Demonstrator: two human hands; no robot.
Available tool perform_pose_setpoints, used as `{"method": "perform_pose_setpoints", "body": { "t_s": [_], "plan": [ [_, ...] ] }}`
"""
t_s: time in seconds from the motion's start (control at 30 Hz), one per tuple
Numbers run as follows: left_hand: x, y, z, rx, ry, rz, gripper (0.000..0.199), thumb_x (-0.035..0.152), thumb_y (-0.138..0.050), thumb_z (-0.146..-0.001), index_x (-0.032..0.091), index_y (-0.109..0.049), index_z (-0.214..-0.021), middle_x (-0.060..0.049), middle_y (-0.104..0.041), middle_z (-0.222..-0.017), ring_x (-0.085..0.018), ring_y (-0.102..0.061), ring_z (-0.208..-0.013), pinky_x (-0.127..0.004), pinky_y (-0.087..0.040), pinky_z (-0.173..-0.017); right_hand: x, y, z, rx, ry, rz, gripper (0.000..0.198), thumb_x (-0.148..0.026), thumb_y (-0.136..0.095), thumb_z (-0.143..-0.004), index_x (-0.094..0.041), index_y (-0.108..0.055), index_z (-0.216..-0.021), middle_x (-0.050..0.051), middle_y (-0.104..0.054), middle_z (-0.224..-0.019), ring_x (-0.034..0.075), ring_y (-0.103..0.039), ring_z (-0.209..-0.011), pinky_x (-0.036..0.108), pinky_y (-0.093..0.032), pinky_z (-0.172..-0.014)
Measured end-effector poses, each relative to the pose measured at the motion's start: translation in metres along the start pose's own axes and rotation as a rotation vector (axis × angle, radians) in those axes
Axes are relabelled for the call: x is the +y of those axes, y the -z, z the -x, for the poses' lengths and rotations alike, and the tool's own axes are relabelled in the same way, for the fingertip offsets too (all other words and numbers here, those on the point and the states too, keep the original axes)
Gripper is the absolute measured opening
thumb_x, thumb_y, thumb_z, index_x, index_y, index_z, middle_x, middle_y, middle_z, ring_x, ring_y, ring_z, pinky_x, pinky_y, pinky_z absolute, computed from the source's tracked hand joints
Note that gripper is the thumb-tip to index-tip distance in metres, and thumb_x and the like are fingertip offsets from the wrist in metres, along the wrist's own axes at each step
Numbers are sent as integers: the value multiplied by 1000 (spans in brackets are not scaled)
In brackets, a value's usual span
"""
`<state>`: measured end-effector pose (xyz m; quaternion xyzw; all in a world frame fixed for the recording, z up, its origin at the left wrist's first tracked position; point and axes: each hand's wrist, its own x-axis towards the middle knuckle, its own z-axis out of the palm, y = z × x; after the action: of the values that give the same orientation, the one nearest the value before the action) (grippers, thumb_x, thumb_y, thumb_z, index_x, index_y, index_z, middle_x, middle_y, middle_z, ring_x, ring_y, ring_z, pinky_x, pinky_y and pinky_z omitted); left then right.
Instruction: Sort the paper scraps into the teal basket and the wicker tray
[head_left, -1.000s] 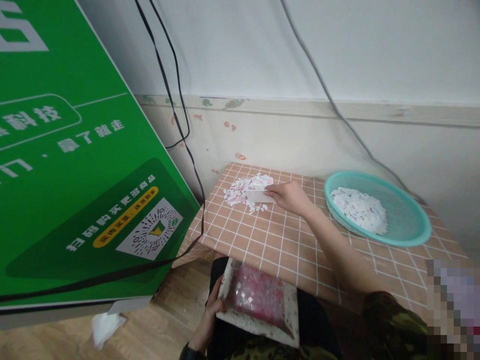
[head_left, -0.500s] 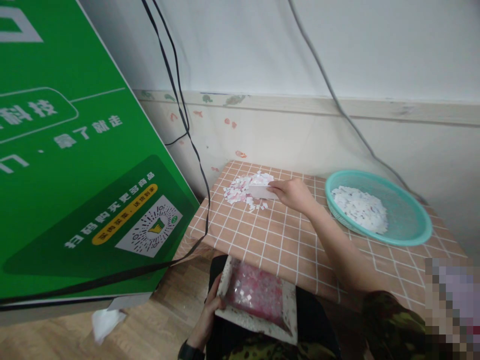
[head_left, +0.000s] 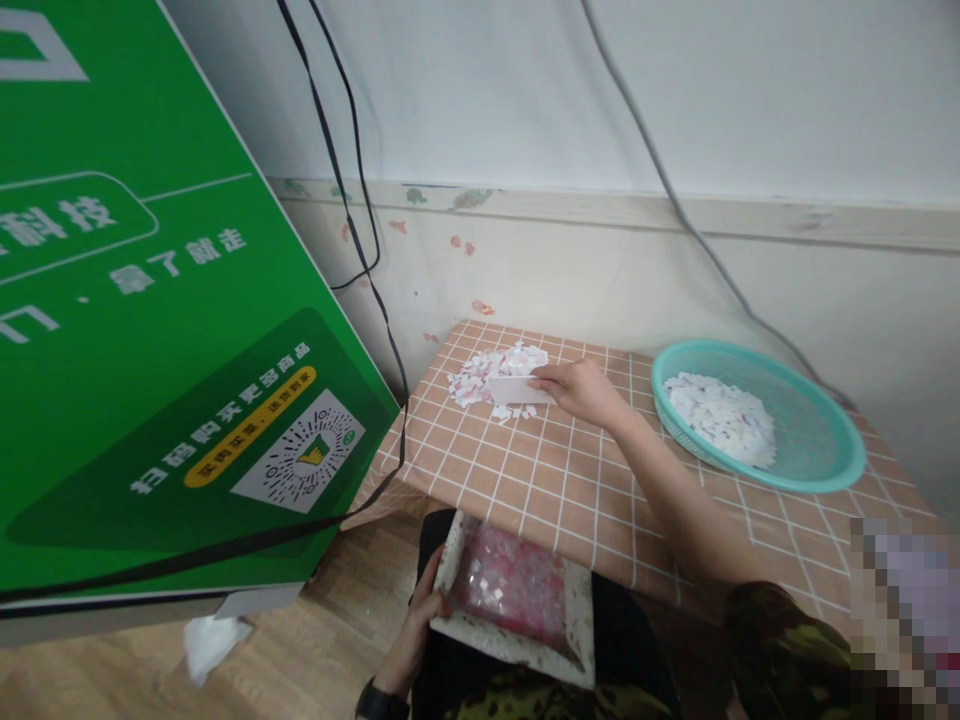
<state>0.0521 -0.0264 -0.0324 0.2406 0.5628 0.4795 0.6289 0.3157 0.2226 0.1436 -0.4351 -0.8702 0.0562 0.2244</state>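
Observation:
My right hand point(head_left: 576, 390) pinches one end of a flat white card point(head_left: 514, 390) above the checked table, its long edge tilted toward the table. Partly behind the card lies a loose pile of small white and pinkish paper pieces point(head_left: 480, 372); the card hides some of them. Down on my lap, my left hand point(head_left: 429, 608) grips the left side of a shallow tray point(head_left: 587, 610) with a stained, pale rim. Pinkish-red material with shiny clear bits point(head_left: 510, 585) fills the tray.
A turquoise mesh basket point(head_left: 832, 440) holding white paper pieces stands at the table's right. Left of the checked table point(head_left: 555, 480) rises a large green printed board point(head_left: 150, 400). A black strap point(head_left: 394, 360) hangs before the table corner. White plastic point(head_left: 212, 645) lies on the floor.
My right hand has moved slightly left and toward me with the card at the pile's near side. My left hand and the tray have stayed in place.

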Motion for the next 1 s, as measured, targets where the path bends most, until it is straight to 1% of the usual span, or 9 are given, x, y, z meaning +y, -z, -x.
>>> {"method": "perform_pose_setpoints", "body": {
  "t_s": [0.2,0.33,0.43,0.53,0.63,0.7,0.87,1.0],
  "plan": [
    [3,-3,1,-12,17,18,74,16,-49,-54,23,-51,-128,-4,-60,-122,-35,-46,-116,-48,-31,-97,4,0,0,-51,6,-59,26,-32,-46,-87,-25,-70,-95,3,-70,-80,16,-63,-74,28,-40,-65],
    [1,-1,0,-11,42,12,75,15,-48,-53,21,-50,-128,-5,-61,-120,-35,-47,-114,-48,-31,-96,13,7,1,-48,-17,-73,26,-32,-47,-87,-25,-71,-93,2,-71,-82,16,-63,-72,28,-42,-64],
    [-1,1,-2,5,29,-7,77,15,-48,-52,20,-50,-129,-5,-62,-119,-35,-47,-114,-47,-30,-96,17,8,0,-45,-36,-66,25,-32,-48,-87,-25,-71,-93,2,-71,-85,16,-63,-71,28,-42,-63],
    [-2,1,-3,-12,28,2,77,15,-47,-53,22,-49,-129,-4,-61,-121,-34,-48,-112,-46,-32,-94,17,6,-1,-59,-41,-77,24,-32,-49,-86,-25,-71,-95,2,-71,-89,16,-64,-74,28,-44,-65],
    [-2,-1,-2,-49,32,41,78,15,-46,-53,22,-47,-130,-3,-60,-122,-33,-50,-109,-44,-35,-90,16,4,-1,-82,-14,-131,24,-32,-50,-86,-25,-70,-96,2,-71,-92,17,-65,-79,29,-46,-68],
    [-1,-1,-2,-44,21,46,79,14,-46,-52,21,-47,-131,-3,-60,-122,-33,-50,-110,-43,-36,-89,18,6,-1,-85,-21,-156,25,-33,-50,-85,-24,-71,-97,3,-71,-94,18,-65,-80,29,-46,-68],
    [0,-1,-1,-21,10,27,77,16,-48,-53,21,-48,-130,-3,-62,-120,-35,-48,-112,-44,-37,-89,27,11,2,-46,-56,-156,26,-33,-50,-85,-23,-71,-96,3,-71,-94,18,-64,-78,29,-46,-66],
    [0,0,-2,7,9,12,75,17,-50,-53,21,-50,-128,-4,-62,-120,-34,-49,-111,-44,-36,-90,29,16,3,-71,-53,-147,26,-32,-49,-85,-23,-71,-95,3,-71,-89,16,-62,-72,28,-45,-63]
  ]
}}
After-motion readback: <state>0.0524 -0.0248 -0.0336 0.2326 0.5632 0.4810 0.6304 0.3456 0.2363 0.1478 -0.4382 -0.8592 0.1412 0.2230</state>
